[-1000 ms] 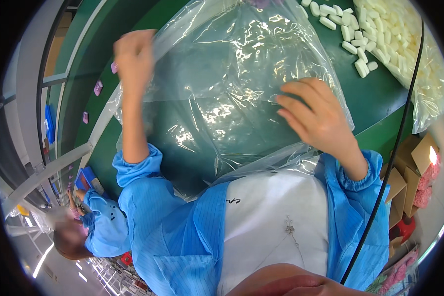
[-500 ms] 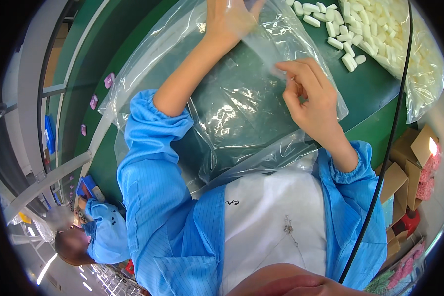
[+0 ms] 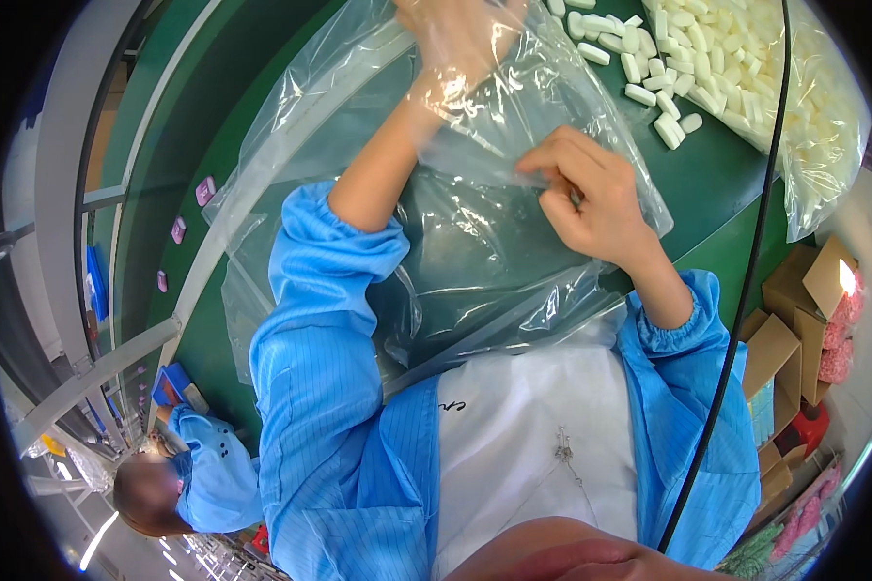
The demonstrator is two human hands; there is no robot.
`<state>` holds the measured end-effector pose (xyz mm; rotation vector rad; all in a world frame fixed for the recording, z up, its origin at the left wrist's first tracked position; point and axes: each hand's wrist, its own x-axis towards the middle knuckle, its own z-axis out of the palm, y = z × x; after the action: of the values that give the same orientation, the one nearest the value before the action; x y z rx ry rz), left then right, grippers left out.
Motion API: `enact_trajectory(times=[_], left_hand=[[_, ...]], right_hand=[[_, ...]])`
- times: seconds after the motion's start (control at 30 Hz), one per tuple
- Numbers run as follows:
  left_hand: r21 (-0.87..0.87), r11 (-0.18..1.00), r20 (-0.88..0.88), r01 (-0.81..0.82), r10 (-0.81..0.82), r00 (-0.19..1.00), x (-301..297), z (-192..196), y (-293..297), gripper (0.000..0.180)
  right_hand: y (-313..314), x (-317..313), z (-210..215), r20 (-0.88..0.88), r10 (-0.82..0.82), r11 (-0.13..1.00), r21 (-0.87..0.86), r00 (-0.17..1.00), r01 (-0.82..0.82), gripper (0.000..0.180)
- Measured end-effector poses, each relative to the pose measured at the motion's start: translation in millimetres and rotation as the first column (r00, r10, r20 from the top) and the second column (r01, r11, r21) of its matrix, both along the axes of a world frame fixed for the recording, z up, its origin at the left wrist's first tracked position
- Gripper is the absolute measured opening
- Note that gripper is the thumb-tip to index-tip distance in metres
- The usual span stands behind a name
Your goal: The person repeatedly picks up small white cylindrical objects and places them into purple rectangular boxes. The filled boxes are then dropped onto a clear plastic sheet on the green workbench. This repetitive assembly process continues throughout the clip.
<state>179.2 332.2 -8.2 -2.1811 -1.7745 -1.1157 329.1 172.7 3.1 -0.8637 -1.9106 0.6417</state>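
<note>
A large clear plastic bag (image 3: 475,232) lies spread over the green table in front of me. My left hand (image 3: 460,39) reaches to the far side, with the bag's film over the hand and wrist. Its fingers are smeared and partly cut off by the picture's upper edge, so their grip cannot be made out. My right hand (image 3: 591,189) is closed, thumb and fingertips pinching the film of the bag to the right of the left wrist. Loose white oblong pieces (image 3: 639,94) lie beyond the bag at the far right.
A clear bag full of whitish oblong pieces (image 3: 736,73) stands at the far right. A black cable (image 3: 746,320) crosses on the right. Open cardboard boxes (image 3: 770,353) stand below right. Small purple pieces (image 3: 178,229) lie left. A co-worker in blue (image 3: 218,474) sits lower left.
My left hand has moved slightly farther away, and film now covers it and its wrist. My right hand has shifted a little left and down, drawing the film with it.
</note>
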Motion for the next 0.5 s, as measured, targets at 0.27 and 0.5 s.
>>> enact_trajectory(times=[0.27,0.5], left_hand=[[-0.246,0.938,0.268,0.245,-0.177,0.947,-26.0,-0.7,-4.0,0.06],[-0.182,0.858,0.287,0.48,-0.421,0.86,-44.6,6.8,-72.0,0.029]], right_hand=[[2.8,6.5,-9.6,-0.032,0.136,0.99,-0.016,0.99,-0.137,0.022],[2.3,6.4,-14.8,-0.09,0.113,0.993,-0.007,0.989,-0.114,0.023]])
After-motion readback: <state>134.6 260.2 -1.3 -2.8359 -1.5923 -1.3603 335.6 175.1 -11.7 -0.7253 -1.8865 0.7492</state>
